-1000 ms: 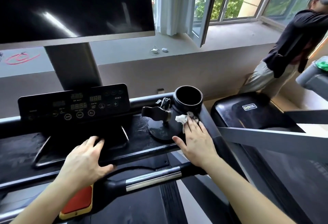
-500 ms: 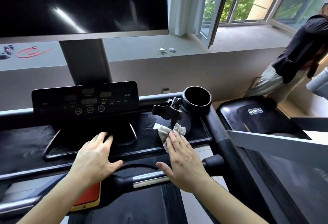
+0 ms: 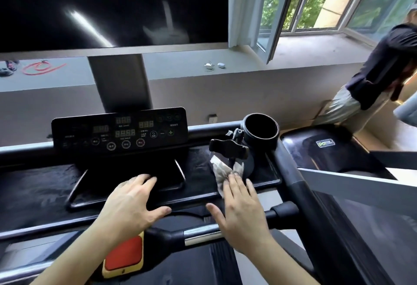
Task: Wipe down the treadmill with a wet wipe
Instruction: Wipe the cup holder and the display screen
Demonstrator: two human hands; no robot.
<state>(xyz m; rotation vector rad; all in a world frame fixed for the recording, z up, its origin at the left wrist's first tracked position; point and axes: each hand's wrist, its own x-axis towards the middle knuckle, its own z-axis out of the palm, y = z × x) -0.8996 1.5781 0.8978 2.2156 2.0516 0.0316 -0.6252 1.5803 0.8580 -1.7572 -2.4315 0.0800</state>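
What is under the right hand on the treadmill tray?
A crumpled, soiled wet wipe, pressed onto the black tray by straight fingers, beside the cup holder. The right hand covers its near part, so its full extent is hidden.

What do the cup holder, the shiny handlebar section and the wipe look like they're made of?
Cup holder: probably moulded black plastic, matte with a faint rim sheen. Handlebar section: likely polished metal, given its bright highlights. Wipe: seemingly thin nonwoven cloth, crumpled and greyed.
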